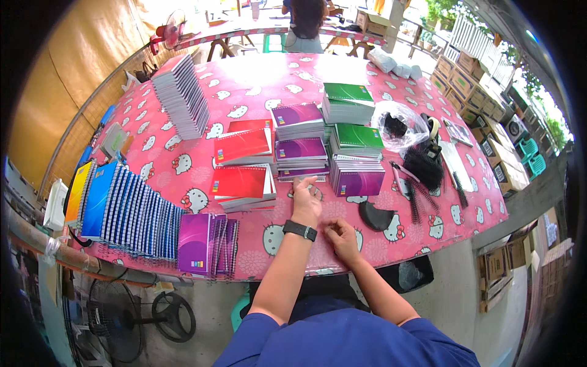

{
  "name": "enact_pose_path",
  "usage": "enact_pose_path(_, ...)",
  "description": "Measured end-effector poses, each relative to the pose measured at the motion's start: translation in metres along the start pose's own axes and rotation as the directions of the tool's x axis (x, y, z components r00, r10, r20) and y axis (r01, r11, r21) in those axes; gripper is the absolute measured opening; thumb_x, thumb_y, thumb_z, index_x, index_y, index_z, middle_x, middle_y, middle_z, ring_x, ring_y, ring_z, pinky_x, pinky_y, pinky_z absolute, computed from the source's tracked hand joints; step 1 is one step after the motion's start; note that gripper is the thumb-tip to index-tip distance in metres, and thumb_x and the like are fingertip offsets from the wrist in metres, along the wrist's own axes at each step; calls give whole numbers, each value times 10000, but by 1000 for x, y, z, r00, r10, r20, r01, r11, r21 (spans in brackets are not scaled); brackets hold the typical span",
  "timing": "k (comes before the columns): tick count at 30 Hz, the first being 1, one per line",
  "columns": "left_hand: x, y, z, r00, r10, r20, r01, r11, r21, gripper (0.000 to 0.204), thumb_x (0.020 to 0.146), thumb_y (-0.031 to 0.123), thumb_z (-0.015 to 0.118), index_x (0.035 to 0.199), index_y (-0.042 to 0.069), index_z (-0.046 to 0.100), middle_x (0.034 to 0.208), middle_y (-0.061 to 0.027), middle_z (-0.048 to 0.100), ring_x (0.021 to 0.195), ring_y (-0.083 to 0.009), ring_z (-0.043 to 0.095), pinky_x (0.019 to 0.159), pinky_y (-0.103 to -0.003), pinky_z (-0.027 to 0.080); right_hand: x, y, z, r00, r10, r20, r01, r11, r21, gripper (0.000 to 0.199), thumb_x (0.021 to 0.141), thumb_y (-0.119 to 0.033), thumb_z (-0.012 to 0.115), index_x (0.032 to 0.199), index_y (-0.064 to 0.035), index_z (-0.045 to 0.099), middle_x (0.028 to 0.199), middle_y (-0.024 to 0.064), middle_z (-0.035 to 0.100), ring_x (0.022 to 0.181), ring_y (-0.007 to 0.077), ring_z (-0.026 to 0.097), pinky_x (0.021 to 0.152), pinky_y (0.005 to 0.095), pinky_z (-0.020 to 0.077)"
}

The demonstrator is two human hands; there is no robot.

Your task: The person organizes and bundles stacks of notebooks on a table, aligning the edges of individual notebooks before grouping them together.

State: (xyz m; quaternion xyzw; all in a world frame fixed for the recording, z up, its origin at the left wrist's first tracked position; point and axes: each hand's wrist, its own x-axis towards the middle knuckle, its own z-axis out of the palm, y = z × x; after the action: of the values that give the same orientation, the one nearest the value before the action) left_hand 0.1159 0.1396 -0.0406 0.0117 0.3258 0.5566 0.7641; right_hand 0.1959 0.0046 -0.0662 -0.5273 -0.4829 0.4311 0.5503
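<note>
My left hand, with a dark watch on its wrist, reaches to the near edge of the purple notebooks. Its fingers are stretched out and apart, touching the lowest ones. Closer to the table's front edge, my right hand has its fingers curled together; whatever they may hold is hidden. Red notebooks lie in piles left of the purple ones. To their right are green notebooks and a stack with a purple cover facing me. A black curved piece lies right of my hands.
Blue notebooks, a yellow one and purple notebooks stand along the front left. A tall notebook stack rises behind. Black binding coils, pliers and a plastic bag lie right. Another person sits beyond.
</note>
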Motion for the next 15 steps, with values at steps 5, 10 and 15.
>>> enact_pose_path(5,26,15,-17,997,33,73,-17,976,-219,258,713,93,657,927,121,516,1072,6,480,1110,-210,462,920,-376,332,3,0,9,999,36,26,-37,999,22,172,838,4,548,1003,21,596,886,41,629,808,88,579,744,227,465)
enact_pose_path(10,6,5,-8,996,-15,86,42,945,-326,278,735,126,650,978,112,517,1083,-16,479,1093,-216,493,878,-390,357,2,1,0,999,40,8,-40,999,-5,179,831,19,527,994,20,601,885,42,631,810,87,579,746,228,464)
enact_pose_path(15,10,1,6,997,1,-74,-14,986,-168,365,732,213,689,1041,121,519,1078,-7,474,1035,-216,501,881,-386,333,3,7,-3,999,33,14,-33,999,-10,175,826,21,526,981,17,606,862,32,625,784,84,569,730,221,458)
